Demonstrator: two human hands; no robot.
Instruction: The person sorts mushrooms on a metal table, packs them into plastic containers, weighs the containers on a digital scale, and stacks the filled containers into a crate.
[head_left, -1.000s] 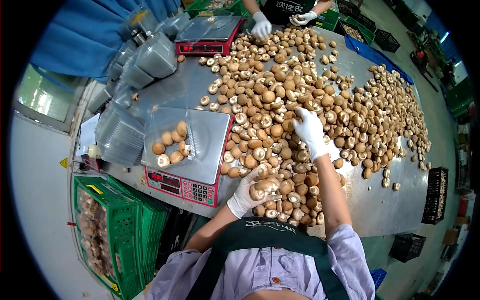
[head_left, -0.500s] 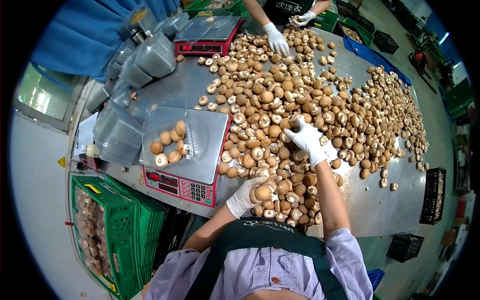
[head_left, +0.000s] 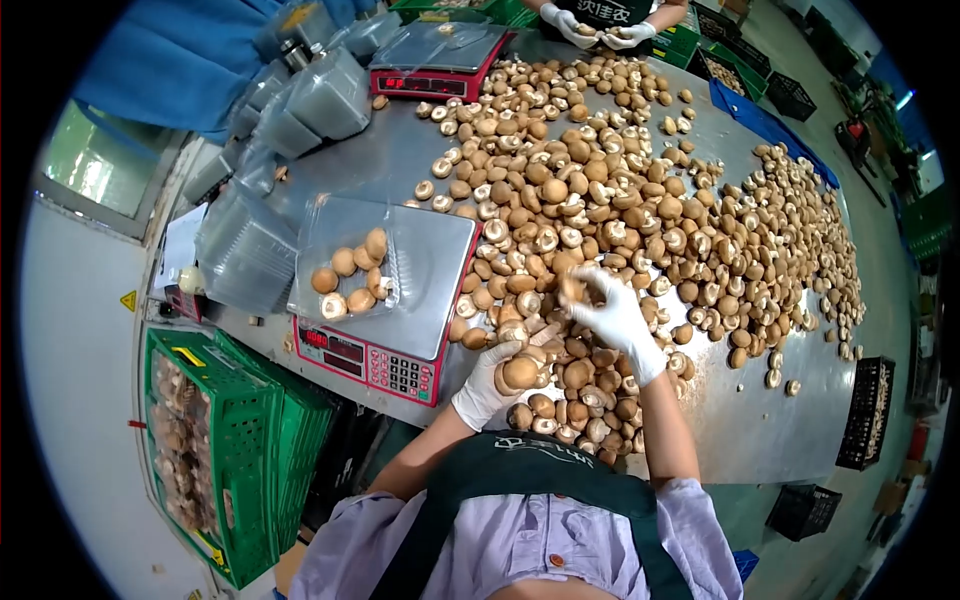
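My left hand (head_left: pixel 484 390), in a white glove, is closed around a brown-capped mushroom (head_left: pixel 520 372) at the near edge of the pile; another may sit beside it in the fingers. Up and to the right, my right hand (head_left: pixel 622 325), also gloved, pinches a mushroom (head_left: pixel 573 289) just above the heap, slightly blurred by motion. A broad pile of mushrooms (head_left: pixel 600 215) spreads over the metal table. Left of my hands, a clear plastic tray (head_left: pixel 322 262) holding several mushrooms rests on a red-edged digital scale (head_left: pixel 425 305).
A second scale (head_left: pixel 430 60) stands at the far left, near stacked clear trays (head_left: pixel 245 250). Green crates (head_left: pixel 215 440) of packed mushrooms are at lower left. Across the table, a co-worker's gloved hands (head_left: pixel 600 35) hold mushrooms. Black crates (head_left: pixel 865 415) sit on the floor at right.
My right hand has lifted a mushroom from the pile and tilted toward my left hand. The co-worker's hand has drawn back from the pile to their other hand. The view has shifted slightly.
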